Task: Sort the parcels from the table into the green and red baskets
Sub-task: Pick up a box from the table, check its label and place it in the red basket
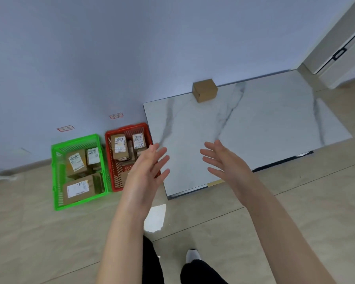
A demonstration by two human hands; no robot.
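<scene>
One small brown cardboard parcel (205,90) stands at the far edge of the white marble table (254,124), against the wall. On the floor left of the table sit a red basket (127,129) and a green basket (76,140), each with several labelled parcels inside. My left hand (150,165) hovers with fingers spread over the red basket's right side and the table's near left corner. My right hand (225,160) is held out over the table's front part, fingers straight. Both hands hold nothing and are well short of the parcel.
Two small red-framed labels (116,116) are stuck on the wall behind the baskets. A white cabinet (340,58) stands at the far right. Beige tiled floor (39,232) lies around; my legs and a white shoe (193,255) show at the bottom.
</scene>
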